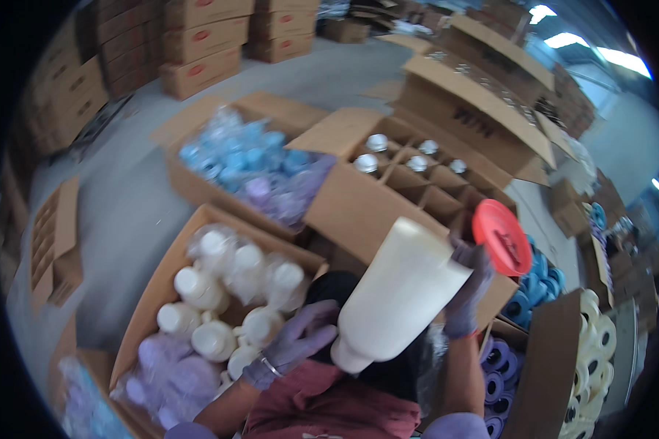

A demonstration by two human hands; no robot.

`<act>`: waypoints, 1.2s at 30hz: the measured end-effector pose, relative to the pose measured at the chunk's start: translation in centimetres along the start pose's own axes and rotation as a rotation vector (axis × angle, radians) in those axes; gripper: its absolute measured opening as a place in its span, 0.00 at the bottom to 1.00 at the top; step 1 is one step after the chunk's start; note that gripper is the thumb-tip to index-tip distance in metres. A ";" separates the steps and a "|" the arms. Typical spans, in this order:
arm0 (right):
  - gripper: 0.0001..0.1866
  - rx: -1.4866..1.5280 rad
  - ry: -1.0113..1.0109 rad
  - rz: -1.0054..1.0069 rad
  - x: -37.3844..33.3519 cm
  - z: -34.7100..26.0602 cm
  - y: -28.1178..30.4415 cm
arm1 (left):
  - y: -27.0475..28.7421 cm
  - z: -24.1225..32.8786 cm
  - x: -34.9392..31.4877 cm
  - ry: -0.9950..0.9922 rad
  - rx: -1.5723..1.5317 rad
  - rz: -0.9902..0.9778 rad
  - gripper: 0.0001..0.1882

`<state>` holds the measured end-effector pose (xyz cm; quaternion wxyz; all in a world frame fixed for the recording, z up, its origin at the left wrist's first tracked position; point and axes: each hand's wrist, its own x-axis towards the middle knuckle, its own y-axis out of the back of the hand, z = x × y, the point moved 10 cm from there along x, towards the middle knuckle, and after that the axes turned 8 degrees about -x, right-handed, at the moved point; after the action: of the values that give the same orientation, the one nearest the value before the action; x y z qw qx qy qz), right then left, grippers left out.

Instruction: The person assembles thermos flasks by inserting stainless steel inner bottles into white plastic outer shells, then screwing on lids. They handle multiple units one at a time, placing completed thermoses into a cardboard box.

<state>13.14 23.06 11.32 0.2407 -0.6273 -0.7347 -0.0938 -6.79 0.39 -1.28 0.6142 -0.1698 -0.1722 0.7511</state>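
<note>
A large cream plastic bottle-shaped shell [403, 285] is tilted in front of my body, its wide end up to the right and its narrow neck down to the left. My right hand [467, 289], in a greyish-purple glove, grips the shell near the wide end; some of its fingers are hidden. Beside the neck, my left hand [296, 347], gloved too, has its fingers apart; whether a fingertip touches the neck I cannot tell. A red round plastic dish [502, 237] with small dark pieces in it stands just beyond my right hand.
At left, a carton [151, 293] holds cream cups with handles and bagged purple parts. Behind it, another carton [187, 179] has bagged blue and purple parts. A divided carton [410, 194] contains several silver-topped bottles. Purple rings [496, 380] and cream rings [593, 358] lie at right.
</note>
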 end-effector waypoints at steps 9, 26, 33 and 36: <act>0.08 -0.555 -0.207 -0.494 -0.1 3.4 -2.2 | -7.7 2.1 5.3 -0.459 0.439 -0.309 0.21; 0.30 -0.890 0.326 -0.576 18.1 16.8 -18.2 | 1.7 3.8 17.8 -0.293 -0.118 0.192 0.28; 0.20 -0.683 0.931 -0.285 14.7 -8.2 -13.9 | 1.6 6.1 24.4 -0.045 -0.552 0.076 0.43; 0.26 -0.701 1.111 -0.348 7.7 -11.8 -11.3 | -3.3 7.4 24.8 0.024 -0.770 -0.485 0.46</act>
<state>4.25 22.39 27.06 0.3463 -0.3995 -0.5184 -0.6721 -12.05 24.99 5.65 0.6664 -0.3494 -0.4668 0.4647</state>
